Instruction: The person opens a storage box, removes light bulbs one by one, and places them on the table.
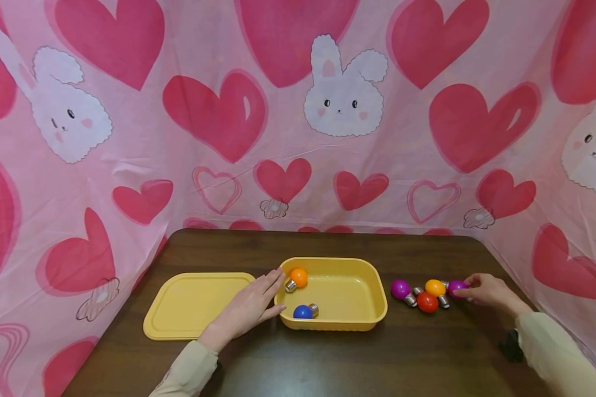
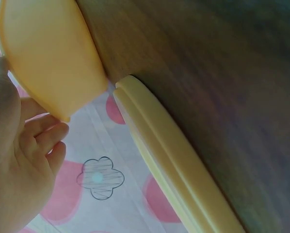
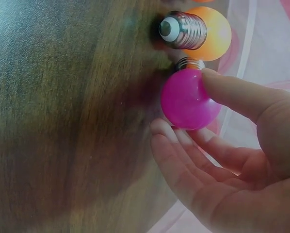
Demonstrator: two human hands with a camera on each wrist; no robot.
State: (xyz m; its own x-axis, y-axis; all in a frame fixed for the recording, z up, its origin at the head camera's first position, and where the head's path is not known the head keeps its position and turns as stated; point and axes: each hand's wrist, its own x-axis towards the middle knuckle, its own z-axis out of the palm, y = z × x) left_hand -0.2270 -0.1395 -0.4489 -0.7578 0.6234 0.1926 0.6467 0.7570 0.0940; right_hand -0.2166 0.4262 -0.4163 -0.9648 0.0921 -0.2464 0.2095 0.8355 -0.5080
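Observation:
A yellow plastic box (image 1: pixel 333 325) stands in the middle of the brown table, with an orange light bulb (image 1: pixel 299 277) and a blue light bulb (image 1: pixel 303 312) lying inside on its left. My left hand (image 1: pixel 250 306) rests on the box's left rim, its fingers extended in the head view; the left wrist view shows the fingertips at the rim of the box (image 2: pixel 53 53). On the right, my right hand (image 1: pixel 489 290) pinches a purple light bulb (image 3: pixel 187 99) between thumb and fingers, metal base pointing away from the palm.
Beside the held bulb lie a yellow-orange bulb (image 1: pixel 434 287), a red bulb (image 1: pixel 427 302) and another purple bulb (image 1: pixel 400 289). A yellow lid (image 1: pixel 198 303) lies flat left of the box, partly behind my left forearm. Pink heart-patterned cloth (image 1: pixel 288 121) hangs around the table (image 1: pixel 328 364).

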